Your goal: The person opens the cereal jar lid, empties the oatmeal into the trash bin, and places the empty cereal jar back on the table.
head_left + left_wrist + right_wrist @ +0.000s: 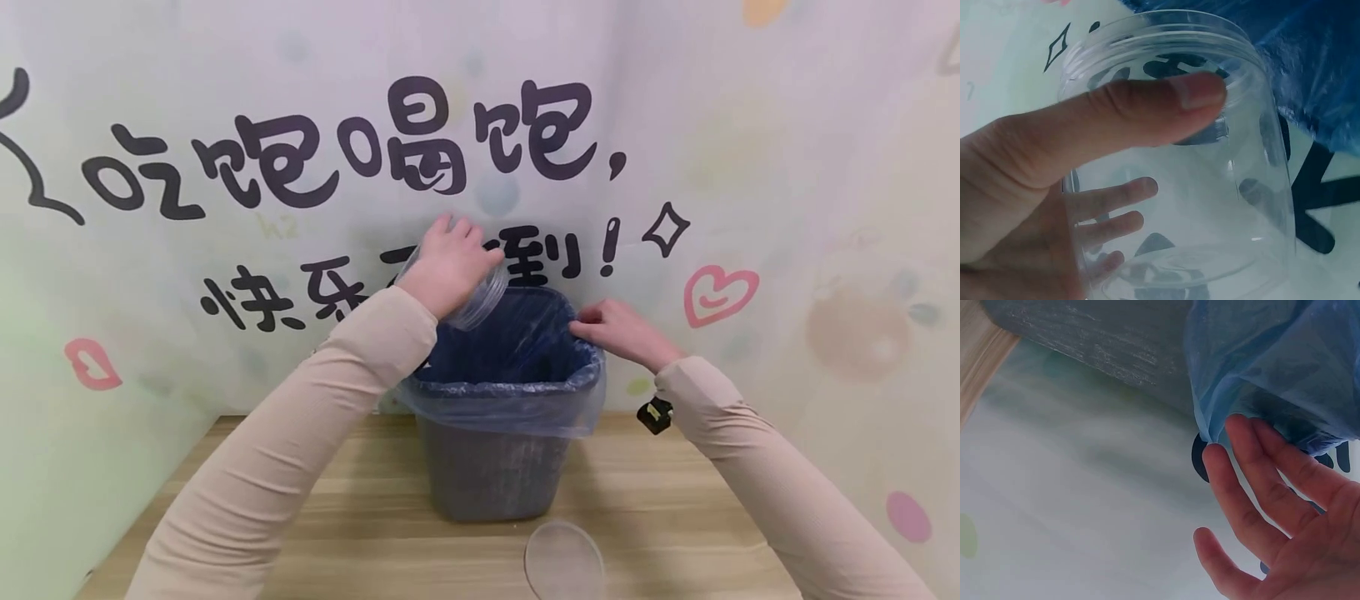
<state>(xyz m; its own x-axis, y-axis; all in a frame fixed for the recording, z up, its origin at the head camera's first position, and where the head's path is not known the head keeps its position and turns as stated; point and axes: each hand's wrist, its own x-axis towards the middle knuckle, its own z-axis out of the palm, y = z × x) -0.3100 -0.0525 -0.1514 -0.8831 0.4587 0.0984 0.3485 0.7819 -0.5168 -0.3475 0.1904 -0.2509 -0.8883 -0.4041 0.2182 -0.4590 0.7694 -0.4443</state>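
Observation:
My left hand grips a clear plastic jar, thumb on one side and fingers on the other. The jar is tilted, its open threaded mouth at the bin's opening. In the left wrist view the see-through jar shows no contents. Below stands a grey trash bin lined with a blue plastic bag folded over its rim. At the right rim my right hand pinches the bag's edge. The right wrist view shows its fingers against the outside of the bag; its thumb is hidden there.
A round translucent lid lies on the wooden table in front of the bin. Behind the bin hangs a pale wall covering with large dark characters and coloured shapes. A small black device shows beneath the right wrist.

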